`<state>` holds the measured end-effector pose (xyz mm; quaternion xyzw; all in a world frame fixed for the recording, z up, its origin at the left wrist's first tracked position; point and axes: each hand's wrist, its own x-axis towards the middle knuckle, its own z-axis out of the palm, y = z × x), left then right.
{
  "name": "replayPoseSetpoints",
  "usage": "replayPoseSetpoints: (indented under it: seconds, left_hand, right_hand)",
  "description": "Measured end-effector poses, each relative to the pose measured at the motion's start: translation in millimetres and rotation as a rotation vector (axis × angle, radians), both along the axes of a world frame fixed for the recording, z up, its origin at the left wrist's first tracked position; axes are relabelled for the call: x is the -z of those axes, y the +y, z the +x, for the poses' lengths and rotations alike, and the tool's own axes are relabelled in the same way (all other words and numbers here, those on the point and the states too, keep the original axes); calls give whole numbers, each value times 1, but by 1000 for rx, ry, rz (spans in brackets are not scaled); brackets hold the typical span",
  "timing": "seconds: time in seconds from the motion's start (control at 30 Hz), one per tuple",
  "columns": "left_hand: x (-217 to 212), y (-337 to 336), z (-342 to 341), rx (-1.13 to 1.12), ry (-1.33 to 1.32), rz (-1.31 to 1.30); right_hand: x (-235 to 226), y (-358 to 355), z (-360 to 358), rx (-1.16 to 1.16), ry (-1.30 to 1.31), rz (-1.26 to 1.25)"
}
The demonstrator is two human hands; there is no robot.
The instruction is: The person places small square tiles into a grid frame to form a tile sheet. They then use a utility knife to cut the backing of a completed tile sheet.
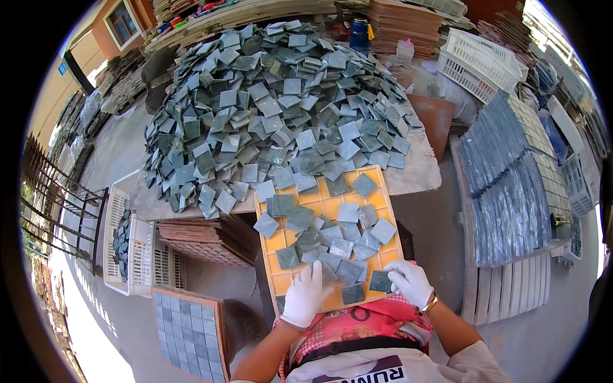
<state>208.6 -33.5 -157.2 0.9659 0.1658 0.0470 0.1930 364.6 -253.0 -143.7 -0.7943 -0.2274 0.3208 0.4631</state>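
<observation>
A yellow grid tray [324, 205] with a pale wooden rim lies before me, its far end by the tile pile. Loose square grey-green stone tiles [349, 271] are scattered over it, many overlapping. My left hand [306, 297], in a white glove, rests over the tray's near left part with its fingers apart, touching tiles there. At the near right corner my right hand [412, 284], also gloved, pinches the right edge of a dark green tile [381, 281]. Whether that tile rests in a grid cell I cannot tell.
A big heap of tiles [274, 108] covers the table [418, 169] beyond the tray. At lower left stands a board of laid tiles [188, 332], near white crates [143, 255]. Stacked tile sheets [507, 191] stand on a pallet [511, 287] at right.
</observation>
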Motion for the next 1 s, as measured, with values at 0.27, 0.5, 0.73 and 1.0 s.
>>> replayPoseSetpoints:
  seconds: [0.27,0.5,0.73,1.0]
  left_hand:
    - [-1,8,-15,-23,-115,-147]
    - [-24,2,-48,202,-75,-210]
    - [18,-6,-50,359,-50,32]
    - [7,-13,-34,300,-45,-66]
  right_hand:
    - [19,2,-19,-153,-504,-54]
    - [12,4,-25,-400,-625,-162]
    - [-8,15,-23,-601,-717,-360]
    - [-13,15,-14,-476,-691,-234]
